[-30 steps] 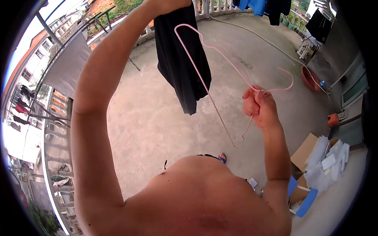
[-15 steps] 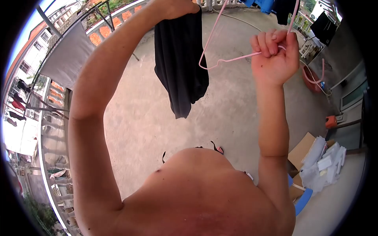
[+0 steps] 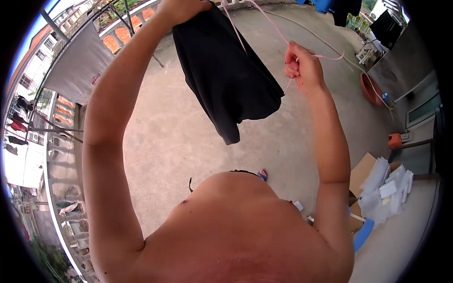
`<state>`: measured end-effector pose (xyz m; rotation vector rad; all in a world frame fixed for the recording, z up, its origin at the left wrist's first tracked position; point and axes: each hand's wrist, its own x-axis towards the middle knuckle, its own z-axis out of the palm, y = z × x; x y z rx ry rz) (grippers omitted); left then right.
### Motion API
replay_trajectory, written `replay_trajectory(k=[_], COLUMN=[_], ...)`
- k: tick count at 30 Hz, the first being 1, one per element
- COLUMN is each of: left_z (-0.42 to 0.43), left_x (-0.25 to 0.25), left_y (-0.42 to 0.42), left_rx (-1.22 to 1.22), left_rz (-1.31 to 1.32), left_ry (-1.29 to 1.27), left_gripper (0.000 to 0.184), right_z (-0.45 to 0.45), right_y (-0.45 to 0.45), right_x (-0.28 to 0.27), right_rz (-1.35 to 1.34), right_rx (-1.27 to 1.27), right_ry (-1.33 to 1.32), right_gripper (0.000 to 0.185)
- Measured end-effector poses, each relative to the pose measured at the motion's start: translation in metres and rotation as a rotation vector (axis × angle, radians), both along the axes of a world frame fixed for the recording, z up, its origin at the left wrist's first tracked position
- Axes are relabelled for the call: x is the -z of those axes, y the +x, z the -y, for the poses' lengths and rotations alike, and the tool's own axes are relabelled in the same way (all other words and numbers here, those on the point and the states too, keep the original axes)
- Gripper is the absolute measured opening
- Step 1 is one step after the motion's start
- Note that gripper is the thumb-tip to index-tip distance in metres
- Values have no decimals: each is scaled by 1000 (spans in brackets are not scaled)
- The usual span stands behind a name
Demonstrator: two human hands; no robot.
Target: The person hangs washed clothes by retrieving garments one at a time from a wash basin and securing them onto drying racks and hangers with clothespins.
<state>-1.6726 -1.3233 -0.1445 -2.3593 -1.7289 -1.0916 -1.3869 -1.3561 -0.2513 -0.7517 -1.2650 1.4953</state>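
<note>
High in the head view, my left hand (image 3: 186, 9) is closed on the upper edge of a black garment (image 3: 224, 75), which hangs down from it. My right hand (image 3: 303, 64) is closed round a thin pink clothes hanger (image 3: 271, 20). One strand of the hanger crosses the face of the cloth and ends from sight there. A short end below my right hand meets the garment's lower right corner, which is stretched out toward it. A curved pink end sticks out to the right of this hand. How far the hanger reaches into the garment is hidden.
A pale balustrade (image 3: 61, 177) runs along the left, with a grey cloth (image 3: 78, 59) hung beside it. Blue clothing (image 3: 317, 4) hangs at the top. A reddish basin (image 3: 370, 89), a hose and a pile of plastic packaging (image 3: 384, 191) with cardboard lie at right.
My right hand has moved left and turned, bringing the hanger against the garment. The garment's lower right side is now spread outward. My left hand has shifted slightly left and up.
</note>
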Motion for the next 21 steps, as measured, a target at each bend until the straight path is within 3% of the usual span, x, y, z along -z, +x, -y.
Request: replay_trajectory(k=[2,6,8,13,17,19,21], left_z=[-2,-31,-42,-71,-97,-116,-129], left_x=[7,37,51,60,54,42,30], left_y=[6,11,11,34,64,86,111], left_rx=[-63,-86,-62,-35,-28,46,130], left_rz=[-43,-59,-128,-17,69,101,121], left_ry=[-20,17,16,78,170,207,245], left_gripper=[24,19,30,29,28,23,20], right_z=[3,-10,-16,-35,-56,-73,-86], right_y=[5,26,38,62,82,93,111], right_x=[-13,-22,-23,-17,-4,6,11], right_rz=[230,383,432,490,365,-12,-110], right_rx=[-13,16,12,13,38,31,15], right_ry=[-21,-84,-117,-200,-242,-117,-43], right_gripper=[38,39,39,39,41,40,40])
